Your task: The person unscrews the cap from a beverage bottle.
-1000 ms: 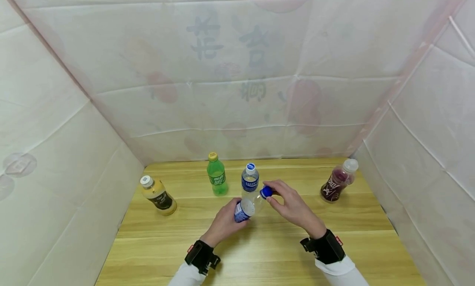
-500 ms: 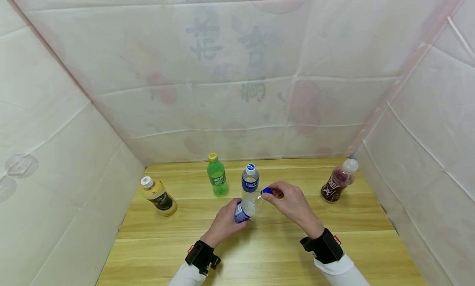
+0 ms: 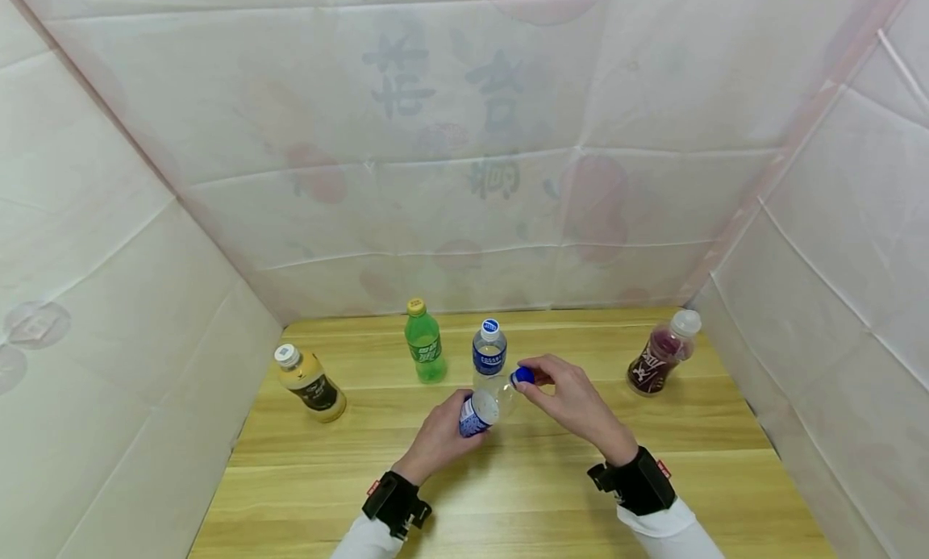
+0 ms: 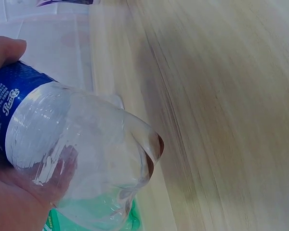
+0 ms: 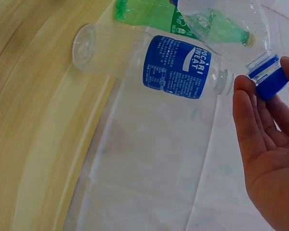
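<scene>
My left hand (image 3: 439,438) grips a clear Pepsi bottle (image 3: 477,415) round its blue label, over the middle of the table. The bottle is tilted, with its neck toward my right hand (image 3: 576,402). In the left wrist view, the clear lower part and lobed base of the Pepsi bottle (image 4: 86,139) show. Thumb and fingers of the right hand pinch the blue cap (image 3: 522,375) at the bottle's neck. Seen from the right wrist, the blue cap (image 5: 272,79) sits at the mouth, with clear threaded neck showing below it.
A Pocari Sweat bottle (image 3: 489,354) stands just behind the hands. Left of it is a green bottle (image 3: 424,343). A yellow drink bottle (image 3: 314,385) stands at far left, a dark purple one (image 3: 656,357) at far right. Pale cloth walls (image 3: 464,220) enclose the wooden table (image 3: 508,494).
The right fingers have turned at the cap, curling in and then reaching forward over it again. The left hand and Pepsi bottle stay nearly still.
</scene>
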The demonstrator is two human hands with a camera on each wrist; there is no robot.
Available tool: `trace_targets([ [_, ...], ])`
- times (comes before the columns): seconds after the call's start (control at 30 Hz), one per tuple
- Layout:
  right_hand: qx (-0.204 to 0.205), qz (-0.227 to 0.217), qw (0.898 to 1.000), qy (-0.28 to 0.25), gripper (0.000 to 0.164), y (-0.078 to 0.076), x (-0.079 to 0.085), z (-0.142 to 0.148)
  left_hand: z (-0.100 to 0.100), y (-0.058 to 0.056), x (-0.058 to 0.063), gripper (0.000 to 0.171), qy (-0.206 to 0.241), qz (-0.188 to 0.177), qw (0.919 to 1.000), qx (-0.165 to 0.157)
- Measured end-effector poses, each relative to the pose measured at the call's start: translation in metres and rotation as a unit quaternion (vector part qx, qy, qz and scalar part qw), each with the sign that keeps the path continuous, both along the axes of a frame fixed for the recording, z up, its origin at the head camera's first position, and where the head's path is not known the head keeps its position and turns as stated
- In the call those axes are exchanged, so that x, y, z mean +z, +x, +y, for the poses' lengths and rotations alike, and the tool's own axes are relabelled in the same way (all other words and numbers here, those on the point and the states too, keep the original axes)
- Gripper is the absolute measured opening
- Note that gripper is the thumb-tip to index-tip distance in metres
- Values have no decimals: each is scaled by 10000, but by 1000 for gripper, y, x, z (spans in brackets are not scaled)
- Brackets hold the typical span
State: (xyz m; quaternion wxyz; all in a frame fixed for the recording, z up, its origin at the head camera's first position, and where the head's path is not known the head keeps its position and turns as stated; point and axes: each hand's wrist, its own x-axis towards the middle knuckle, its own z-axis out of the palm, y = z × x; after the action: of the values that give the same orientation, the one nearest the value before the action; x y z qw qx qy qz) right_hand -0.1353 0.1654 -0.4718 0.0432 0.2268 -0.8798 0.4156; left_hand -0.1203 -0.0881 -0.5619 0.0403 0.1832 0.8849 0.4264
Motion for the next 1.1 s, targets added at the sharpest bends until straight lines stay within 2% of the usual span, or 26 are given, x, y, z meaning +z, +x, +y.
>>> trace_targets([
  [0.33,307,53,9993,-227,36,0,0,3,-1,0,-2,66,-2,49,10000,42],
  [0.63,164,55,9993,-346,38,0,-7,11,-4,-1,-2,68,150,-238,9995,119],
  [0.87,-54,120,9999,7,35,0,-20,23,-7,-1,-2,68,292,-314,9989,201],
  [1.1,-396,1,9954,875,32,2,-46,34,-8,0,-2,68,402,-303,9984,246],
])
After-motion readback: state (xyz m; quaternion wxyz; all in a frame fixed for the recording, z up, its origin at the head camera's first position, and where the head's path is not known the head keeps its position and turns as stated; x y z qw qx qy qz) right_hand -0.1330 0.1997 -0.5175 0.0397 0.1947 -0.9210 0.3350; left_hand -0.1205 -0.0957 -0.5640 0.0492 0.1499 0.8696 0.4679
